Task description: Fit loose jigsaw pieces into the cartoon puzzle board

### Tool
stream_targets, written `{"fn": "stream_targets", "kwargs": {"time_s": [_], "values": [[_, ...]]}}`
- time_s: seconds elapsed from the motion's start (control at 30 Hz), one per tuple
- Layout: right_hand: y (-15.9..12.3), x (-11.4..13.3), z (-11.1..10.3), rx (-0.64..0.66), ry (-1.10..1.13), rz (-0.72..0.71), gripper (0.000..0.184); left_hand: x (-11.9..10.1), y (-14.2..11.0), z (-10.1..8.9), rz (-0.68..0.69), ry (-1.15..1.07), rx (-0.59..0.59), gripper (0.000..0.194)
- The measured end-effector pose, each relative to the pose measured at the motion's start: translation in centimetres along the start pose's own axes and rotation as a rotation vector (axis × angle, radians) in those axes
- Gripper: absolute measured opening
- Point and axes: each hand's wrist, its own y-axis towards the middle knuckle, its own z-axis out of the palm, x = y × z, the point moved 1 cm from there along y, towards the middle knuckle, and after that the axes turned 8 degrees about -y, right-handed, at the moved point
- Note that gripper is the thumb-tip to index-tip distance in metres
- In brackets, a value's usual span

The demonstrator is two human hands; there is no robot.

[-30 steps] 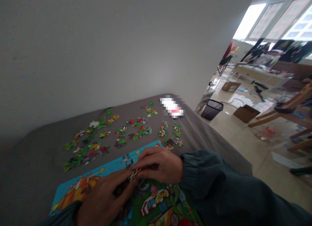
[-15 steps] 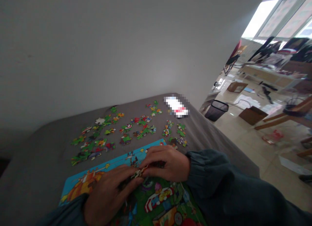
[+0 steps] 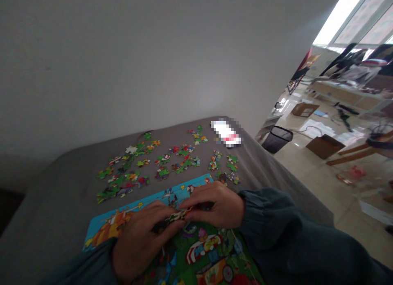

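Note:
A colourful jigsaw puzzle board (image 3: 202, 252) lies on a grey-covered table (image 3: 55, 195) right in front of me. My left hand (image 3: 138, 240) and my right hand (image 3: 215, 205) meet above it, fingertips pinched together on a small puzzle piece (image 3: 178, 214) held between them. Both wrists wear dark teal sleeves. Several loose puzzle pieces (image 3: 159, 164) are spread across the cloth beyond the board.
A white and red flat object (image 3: 226, 133) lies at the table's far right corner. A plain wall stands behind. To the right the floor holds a black mesh bin (image 3: 276, 138), cardboard boxes (image 3: 324, 145) and wooden furniture.
The view has shifted, so everything sits slightly further right. Both hands have stayed pinched together on the piece over the board.

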Motion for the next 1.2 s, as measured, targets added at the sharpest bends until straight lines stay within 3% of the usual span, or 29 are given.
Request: {"fn": "stream_targets", "kwargs": {"time_s": [0.17, 0.33, 0.53, 0.6, 0.67, 0.73, 0.87, 1.03, 1.2], "values": [[0.0, 0.2, 0.0, 0.012, -0.002, -0.012, 0.022, -0.1, -0.2, -0.1, -0.014, -0.001, 0.020, 0.038], [-0.2, 0.1, 0.2, 0.071, -0.012, -0.021, 0.023, 0.1, 0.1, 0.1, -0.043, -0.038, 0.117, 0.050], [-0.2, 0.1, 0.3, 0.078, 0.010, -0.005, 0.019, -0.8, 0.4, -0.1, -0.048, -0.038, 0.226, 0.045], [0.0, 0.2, 0.0, 0.062, 0.017, 0.012, 0.017, -0.5, 0.7, -1.5, -0.022, -0.017, 0.276, 0.053], [0.1, 0.2, -0.2, 0.051, 0.022, 0.028, 0.016, 0.9, 1.2, -4.1, -0.045, 0.082, 0.240, 0.063], [0.2, 0.2, -0.3, 0.049, 0.025, 0.038, 0.016, 3.3, 1.6, -7.2, -0.162, 0.301, 0.178, 0.059], [0.1, 0.1, -0.2, 0.056, 0.007, 0.033, 0.016, 8.4, 1.8, -12.6, -0.363, 0.452, 0.094, 0.064], [0.0, 0.1, -0.3, 0.054, -0.006, 0.028, 0.017, 10.9, 1.0, -15.2, -0.497, 0.439, 0.124, 0.055], [0.0, 0.2, -0.3, 0.054, -0.033, 0.017, 0.016, 12.0, 0.1, -17.3, -0.632, 0.520, -0.072, 0.064]]}}
